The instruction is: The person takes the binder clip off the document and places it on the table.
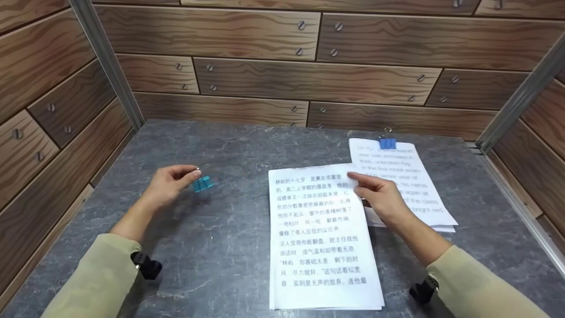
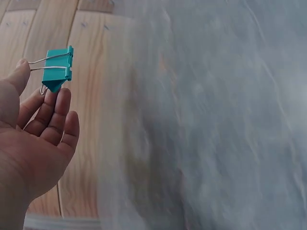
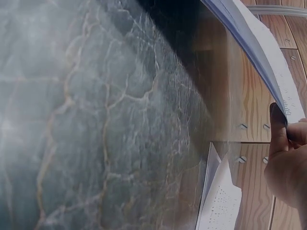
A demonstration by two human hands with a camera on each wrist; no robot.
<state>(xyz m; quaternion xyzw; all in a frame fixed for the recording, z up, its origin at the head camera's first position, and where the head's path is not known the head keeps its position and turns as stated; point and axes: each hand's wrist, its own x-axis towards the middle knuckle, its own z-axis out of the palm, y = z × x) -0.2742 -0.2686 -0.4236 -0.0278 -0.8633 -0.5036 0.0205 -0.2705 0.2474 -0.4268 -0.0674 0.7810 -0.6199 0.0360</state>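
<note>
Paper sheets (image 1: 320, 238) printed with Chinese text lie as one loose stack near the middle of the grey marble-patterned table (image 1: 212, 247), and the right hand (image 1: 379, 194) pinches the stack's upper right edge between thumb and fingers, lifting that corner a little; the right wrist view shows the raised sheets (image 3: 259, 43) curving above the table with a fingertip against their edge. Just to the right, partly under that hand, lies a second stack (image 1: 406, 176) printed in English, held at its top by one blue binder clip (image 1: 387, 143). That makes two paper stacks and two clips in all. The other clip is a teal binder clip (image 1: 202, 183), held above the table by the left hand (image 1: 170, 183), well apart from the papers. In the left wrist view the thumb and forefinger pinch the wire handles of this clip (image 2: 57, 67), while the remaining fingers (image 2: 57, 115) lie loosely curled below it. Wood-patterned panels (image 1: 282, 57) enclose the table on three sides.
</note>
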